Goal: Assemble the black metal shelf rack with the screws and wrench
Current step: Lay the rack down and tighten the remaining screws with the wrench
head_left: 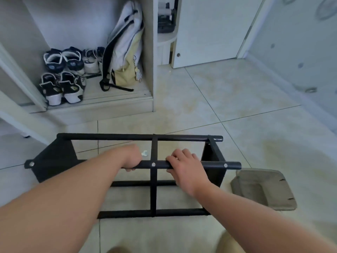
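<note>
The black rack [154, 190] lay on the floor [237, 106]. Left hand [131, 156] and right hand [186, 165] had fingers [175, 156] curled round its near top bar [215, 164]. The tubing looked rigid, smooth and probably light, and was best gripped there.

Pale tiled floor [228, 92] under and beyond the fingers [179, 156]. Far ahead and left of them, open white closet [149, 52] holding shoes [62, 75] and a leaning backpack [125, 48]. Ahead and right, white door [209, 30]. Near right, grey cushion [262, 189] on the tiles; farther right, dotted wall [300, 42].
</note>
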### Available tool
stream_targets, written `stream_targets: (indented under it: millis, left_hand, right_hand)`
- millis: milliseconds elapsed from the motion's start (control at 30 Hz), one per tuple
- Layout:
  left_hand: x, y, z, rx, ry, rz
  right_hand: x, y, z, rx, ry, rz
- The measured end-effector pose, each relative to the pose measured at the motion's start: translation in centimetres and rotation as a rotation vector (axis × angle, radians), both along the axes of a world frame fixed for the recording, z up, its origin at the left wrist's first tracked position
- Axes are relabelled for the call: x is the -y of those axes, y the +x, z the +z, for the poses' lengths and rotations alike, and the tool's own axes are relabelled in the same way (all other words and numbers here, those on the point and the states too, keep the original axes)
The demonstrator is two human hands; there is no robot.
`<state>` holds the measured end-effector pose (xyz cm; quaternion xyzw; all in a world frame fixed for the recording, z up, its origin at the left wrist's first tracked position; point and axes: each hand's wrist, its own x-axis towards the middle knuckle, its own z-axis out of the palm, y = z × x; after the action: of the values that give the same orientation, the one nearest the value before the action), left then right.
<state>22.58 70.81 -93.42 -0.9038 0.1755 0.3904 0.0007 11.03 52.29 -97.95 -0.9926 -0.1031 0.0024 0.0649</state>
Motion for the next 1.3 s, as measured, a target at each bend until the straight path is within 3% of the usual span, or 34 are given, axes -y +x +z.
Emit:
stream_targets:
  millis: [133,367,600,767,933,1133,1300]
  left_hand:
    - [-0.9,-5.8,-2.2,0.194,-0.157,0.257]
    - [0.0,-13.0,-3.5,0.314,-0.260,0.297]
    - [1.8,-16.9,-4.3,0.258,-0.360,0.305]
    - [1.8,-17.1,-4.7,0.171,-0.390,0.329]
    - [1.5,-15.6,-5.0,0.098,-0.340,0.342]
    - [1.6,-13.9,-5.5,-0.009,-0.331,0.353]
    - [1.2,-12.7,-6.3,-0.117,-0.389,0.353]
  right_hand:
    - [-1.0,-4.7,-0.2,-0.052,-0.027,-0.020]
    - [-0.8,-10.3,-0.2,-0.150,-0.054,-0.119]
    - [1.6,-13.4,-0.3,-0.266,-0.063,-0.173]
    - [3.1,-12.2,1.4,-0.466,-0.061,-0.138]
    - [3.2,-9.9,2.5,-0.301,-0.072,-0.009]
    - [3.3,-7.1,0.4,-0.353,-0.234,0.112]
    - [4.1,-7.4,-1.7,-0.329,-0.203,0.108]
